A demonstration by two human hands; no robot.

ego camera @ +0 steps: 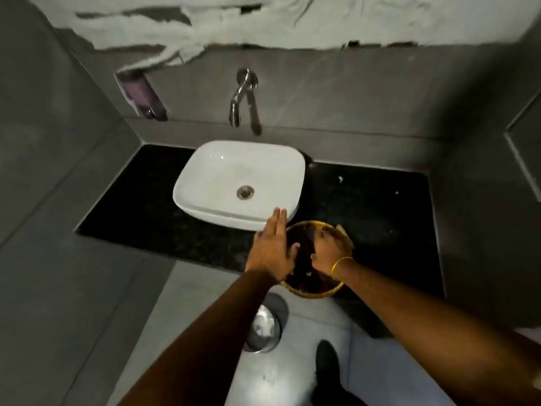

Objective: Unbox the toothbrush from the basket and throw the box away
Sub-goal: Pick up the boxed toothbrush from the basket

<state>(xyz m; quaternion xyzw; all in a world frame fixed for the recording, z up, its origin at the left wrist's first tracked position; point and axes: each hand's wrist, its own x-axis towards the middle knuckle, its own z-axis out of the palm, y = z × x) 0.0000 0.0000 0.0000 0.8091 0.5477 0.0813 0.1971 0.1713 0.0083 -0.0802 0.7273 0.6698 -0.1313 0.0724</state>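
A round woven basket with a yellow rim stands at the front edge of the black counter, its inside dark. My right hand, with a yellow bangle at the wrist, reaches down into the basket with fingers curled; what they touch is hidden. A pale corner of something sticks out past that hand at the basket's far rim. My left hand lies flat and open over the basket's left rim, fingers pointing at the basin. No toothbrush box can be made out clearly.
A white square basin sits on the counter just behind the basket, under a wall-mounted chrome tap. A purple soap dispenser hangs on the wall at left. Below the counter on the floor stands a steel bin. My dark shoe is lower right.
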